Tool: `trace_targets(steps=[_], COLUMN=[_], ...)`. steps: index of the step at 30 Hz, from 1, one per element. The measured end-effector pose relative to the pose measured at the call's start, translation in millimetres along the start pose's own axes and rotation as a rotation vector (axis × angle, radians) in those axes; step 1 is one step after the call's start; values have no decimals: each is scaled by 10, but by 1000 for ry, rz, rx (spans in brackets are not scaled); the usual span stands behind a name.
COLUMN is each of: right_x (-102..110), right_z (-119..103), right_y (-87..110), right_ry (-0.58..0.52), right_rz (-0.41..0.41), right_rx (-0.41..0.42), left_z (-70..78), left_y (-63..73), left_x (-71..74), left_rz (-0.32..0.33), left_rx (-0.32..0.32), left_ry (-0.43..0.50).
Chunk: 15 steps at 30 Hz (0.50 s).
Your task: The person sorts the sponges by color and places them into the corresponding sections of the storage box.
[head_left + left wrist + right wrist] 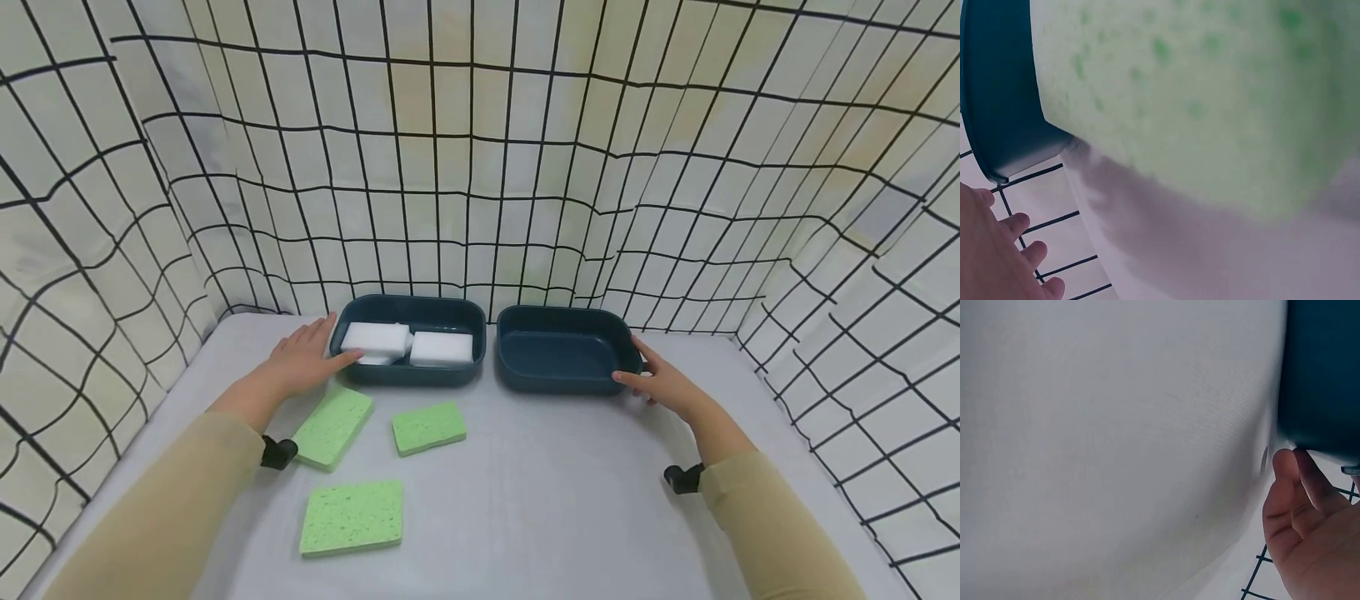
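My left hand (302,360) lies along the left end of a dark blue plastic bin (420,377), fingers extended beside it and thumb over the front left corner. Inside that bin are white sponge blocks (442,348). My right hand (667,385) grips the right end of a second dark blue bin (562,385), thumb at the front corner and fingers round the side. This one holds nothing. In the right wrist view its fingers (1285,506) are curled against the bin's lower corner. Close below my left hand is a green sponge (333,427), which fills much of the left wrist view.
Two more green sponges lie on the white tabletop: a smaller sponge (429,428) in front of the left bin and a larger sponge (352,518) nearer me. A black wire grid (471,167) encloses the back and sides. Both bins stand side by side near it.
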State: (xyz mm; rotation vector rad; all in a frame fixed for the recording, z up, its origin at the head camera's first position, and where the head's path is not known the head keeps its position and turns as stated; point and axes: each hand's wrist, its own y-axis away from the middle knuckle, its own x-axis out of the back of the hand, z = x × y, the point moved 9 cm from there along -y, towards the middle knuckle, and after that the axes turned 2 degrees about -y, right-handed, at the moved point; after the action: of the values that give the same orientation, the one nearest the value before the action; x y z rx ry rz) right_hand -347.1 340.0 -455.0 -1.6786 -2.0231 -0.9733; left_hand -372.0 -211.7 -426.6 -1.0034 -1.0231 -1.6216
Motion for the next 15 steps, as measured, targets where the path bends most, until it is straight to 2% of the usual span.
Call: trace_targets(steps=[8, 15], right_x=[-15, -26], right_z=[-8, -13], right_y=[-16, 7], right_ry=[-8, -17], right_rz=[2, -2], right_rx=[0, -11], left_z=[23, 169], left_y=[67, 239], left_x=[82, 157], left_rz=[55, 128], left_rx=[-41, -114], left_ry=[-17, -31])
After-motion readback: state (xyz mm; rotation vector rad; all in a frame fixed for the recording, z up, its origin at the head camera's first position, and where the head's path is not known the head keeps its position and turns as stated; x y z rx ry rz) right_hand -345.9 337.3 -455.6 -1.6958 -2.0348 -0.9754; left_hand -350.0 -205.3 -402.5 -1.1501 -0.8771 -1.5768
